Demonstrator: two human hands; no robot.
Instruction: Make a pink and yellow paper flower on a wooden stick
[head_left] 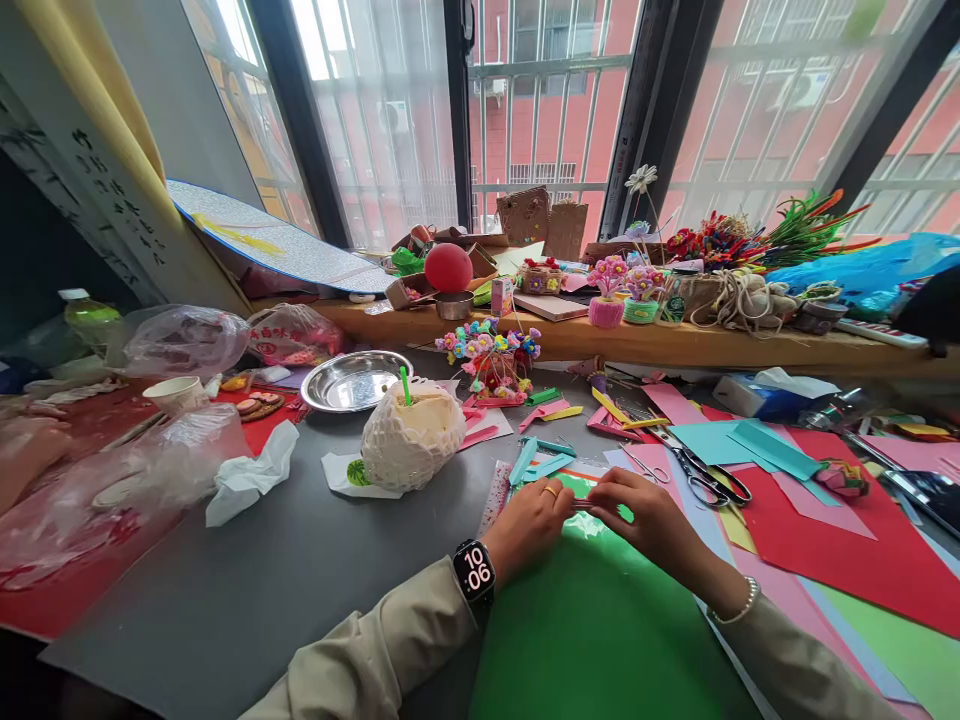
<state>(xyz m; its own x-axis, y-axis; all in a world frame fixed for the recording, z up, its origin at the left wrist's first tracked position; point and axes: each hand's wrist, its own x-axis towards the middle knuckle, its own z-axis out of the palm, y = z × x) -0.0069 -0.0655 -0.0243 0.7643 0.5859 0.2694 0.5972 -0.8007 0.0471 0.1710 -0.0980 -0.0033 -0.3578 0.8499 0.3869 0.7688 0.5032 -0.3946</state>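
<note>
My left hand (529,524), with a ring and a watch at its wrist, is closed near the top of a glossy green mat (592,630). Facing it, my right hand (651,515) pinches with thumb and fingertips. A small thin strip (580,504) spans the gap between the fingertips, both hands gripping it; its material is too small to tell. Just beyond the left hand lie teal folded paper strips (551,466) and a patterned ruler-like strip (495,495). To the right of my right hand rest black-handled scissors (705,475) and a smaller pair of scissors (651,468).
Coloured paper sheets (840,540) spread over the right side. A net-wrapped coconut with a green straw (414,440), a metal plate (354,382) and a crumpled tissue (253,474) stand left. Flower crafts (491,350) sit before the crowded window sill. Another person's hand (30,455) is at far left.
</note>
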